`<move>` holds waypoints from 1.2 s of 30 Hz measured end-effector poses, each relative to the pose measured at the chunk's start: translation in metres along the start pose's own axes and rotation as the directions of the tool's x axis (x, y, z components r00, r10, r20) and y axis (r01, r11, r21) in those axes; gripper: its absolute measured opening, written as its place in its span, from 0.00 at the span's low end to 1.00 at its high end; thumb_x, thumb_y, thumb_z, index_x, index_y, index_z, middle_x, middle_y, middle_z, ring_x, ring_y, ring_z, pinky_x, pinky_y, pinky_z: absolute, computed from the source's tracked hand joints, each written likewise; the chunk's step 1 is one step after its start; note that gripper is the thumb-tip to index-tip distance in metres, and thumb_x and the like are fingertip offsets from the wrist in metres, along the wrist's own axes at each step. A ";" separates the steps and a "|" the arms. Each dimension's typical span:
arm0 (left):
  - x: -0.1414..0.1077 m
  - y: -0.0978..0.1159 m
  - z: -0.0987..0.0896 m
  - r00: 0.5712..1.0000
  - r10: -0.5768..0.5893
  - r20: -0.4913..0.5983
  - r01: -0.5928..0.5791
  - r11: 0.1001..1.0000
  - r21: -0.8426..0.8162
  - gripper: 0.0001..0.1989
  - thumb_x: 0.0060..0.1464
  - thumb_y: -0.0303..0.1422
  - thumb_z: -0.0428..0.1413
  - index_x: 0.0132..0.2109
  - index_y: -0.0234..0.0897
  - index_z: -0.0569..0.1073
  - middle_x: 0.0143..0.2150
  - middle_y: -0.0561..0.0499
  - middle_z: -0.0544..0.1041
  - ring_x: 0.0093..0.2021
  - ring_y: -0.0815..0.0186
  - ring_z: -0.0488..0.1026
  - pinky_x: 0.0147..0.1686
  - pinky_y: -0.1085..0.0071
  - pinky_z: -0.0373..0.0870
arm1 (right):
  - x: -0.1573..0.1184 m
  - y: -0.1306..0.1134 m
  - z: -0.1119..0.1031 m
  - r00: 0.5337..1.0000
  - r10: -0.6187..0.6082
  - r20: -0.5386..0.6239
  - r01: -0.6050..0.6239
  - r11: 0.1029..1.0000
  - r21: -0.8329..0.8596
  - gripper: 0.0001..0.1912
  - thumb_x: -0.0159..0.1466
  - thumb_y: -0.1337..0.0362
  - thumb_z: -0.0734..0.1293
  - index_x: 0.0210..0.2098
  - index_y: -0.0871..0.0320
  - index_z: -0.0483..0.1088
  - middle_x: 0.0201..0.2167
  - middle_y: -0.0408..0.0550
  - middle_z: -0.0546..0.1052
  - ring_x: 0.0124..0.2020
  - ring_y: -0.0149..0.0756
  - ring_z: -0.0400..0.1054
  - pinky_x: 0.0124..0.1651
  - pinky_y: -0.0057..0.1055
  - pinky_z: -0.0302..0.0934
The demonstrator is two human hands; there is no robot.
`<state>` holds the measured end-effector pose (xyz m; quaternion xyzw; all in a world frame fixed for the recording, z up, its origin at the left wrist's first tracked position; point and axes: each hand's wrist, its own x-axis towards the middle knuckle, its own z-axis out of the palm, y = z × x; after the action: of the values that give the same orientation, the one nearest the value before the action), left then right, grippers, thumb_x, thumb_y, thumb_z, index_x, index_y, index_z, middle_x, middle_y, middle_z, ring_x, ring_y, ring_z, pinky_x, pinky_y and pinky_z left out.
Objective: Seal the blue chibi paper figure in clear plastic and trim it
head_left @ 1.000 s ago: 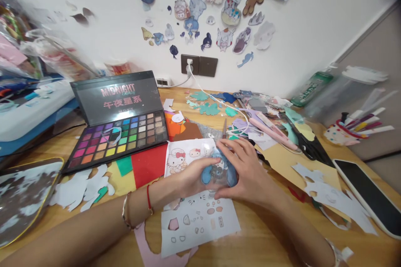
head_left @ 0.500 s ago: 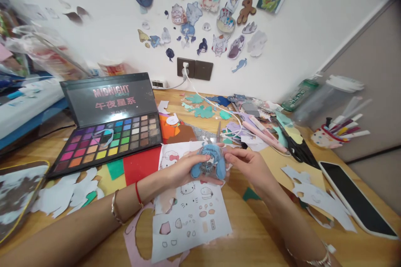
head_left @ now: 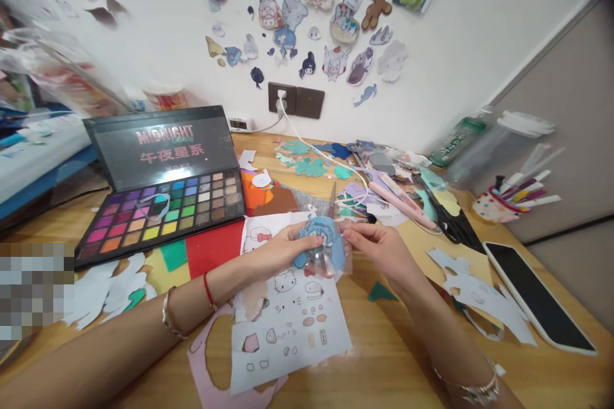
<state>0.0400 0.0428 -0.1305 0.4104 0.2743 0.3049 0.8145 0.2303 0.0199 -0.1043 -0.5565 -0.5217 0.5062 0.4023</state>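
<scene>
A paper cutout of a blue-haired cartoon figure (head_left: 338, 255) is between my hands, above a printed sheet (head_left: 307, 354) of drawn shapes. My left hand (head_left: 273, 255) grips it from the left, thumb across its front. Shiny clear film (head_left: 320, 266) lies over the cutout and sticks out past its lower right edge. At the upper right, my right hand (head_left: 381, 244) pinches the film's edge between thumb and fingertips. Part of the figure's face is covered by my left thumb and by glare.
An open eyeshadow palette (head_left: 173, 204) stands left. Scissors (head_left: 446, 208), a pink hair straightener (head_left: 400, 204) and a phone (head_left: 537, 297) lie right, near a pen cup (head_left: 496, 204). Paper scraps (head_left: 307, 166) are strewn at the back. A white cable (head_left: 321, 163) runs from the wall socket.
The clear film now shows more plainly below and right of the cutout. My hands keep their holds, with the right fingers slightly shifted. The whole view has moved a little.
</scene>
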 end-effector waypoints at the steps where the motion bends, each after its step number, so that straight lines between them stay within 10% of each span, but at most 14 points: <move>1: 0.000 0.000 0.000 1.000 0.001 0.001 -0.001 1.000 -0.005 0.14 0.51 0.32 0.57 0.46 0.34 0.73 0.33 0.45 0.79 0.33 0.57 0.77 0.32 0.62 0.74 | 0.000 0.001 0.000 1.000 -0.004 0.003 0.004 1.000 0.000 0.11 0.55 0.57 0.70 0.33 0.56 0.79 0.26 0.43 0.78 0.27 0.32 0.69 0.38 0.36 0.66; 14: -0.001 0.008 -0.007 0.987 -0.085 0.138 0.124 0.944 -0.306 0.38 0.56 0.57 0.34 0.54 0.32 0.69 0.47 0.35 0.75 0.37 0.51 0.75 0.37 0.53 0.70 | 0.002 0.002 0.001 0.977 -0.154 -0.149 0.161 0.986 0.036 0.16 0.54 0.60 0.70 0.43 0.54 0.71 0.29 0.43 0.72 0.31 0.33 0.66 0.35 0.33 0.65; 31: 0.002 0.004 -0.003 0.995 -0.092 -0.050 0.073 0.952 -0.298 0.18 0.63 0.34 0.42 0.42 0.29 0.74 0.35 0.41 0.79 0.31 0.58 0.77 0.31 0.61 0.74 | 0.004 -0.006 -0.018 0.983 -0.144 -0.113 0.173 0.935 0.311 0.09 0.57 0.61 0.69 0.34 0.54 0.66 0.31 0.41 0.73 0.24 0.28 0.65 0.33 0.32 0.66; 33: 0.002 0.005 -0.003 0.994 -0.092 -0.056 0.072 0.954 -0.291 0.18 0.63 0.34 0.42 0.41 0.29 0.75 0.35 0.42 0.79 0.31 0.58 0.77 0.30 0.61 0.74 | 0.003 -0.011 -0.019 0.936 -0.265 -0.230 0.327 0.896 0.299 0.06 0.59 0.62 0.67 0.33 0.53 0.64 0.32 0.41 0.75 0.27 0.29 0.68 0.38 0.34 0.66; 36: 0.002 0.005 -0.002 0.993 -0.101 -0.053 0.082 0.957 -0.280 0.18 0.62 0.36 0.43 0.41 0.29 0.75 0.35 0.41 0.79 0.31 0.58 0.77 0.30 0.62 0.74 | -0.003 -0.014 -0.012 0.698 -0.539 -0.471 0.631 0.774 0.049 0.05 0.63 0.66 0.63 0.34 0.51 0.61 0.34 0.42 0.77 0.36 0.35 0.73 0.47 0.41 0.65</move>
<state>0.0382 0.0479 -0.1278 0.2688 0.2748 0.3159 0.8674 0.2396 0.0195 -0.0880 -0.4129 -0.5140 0.2659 0.7032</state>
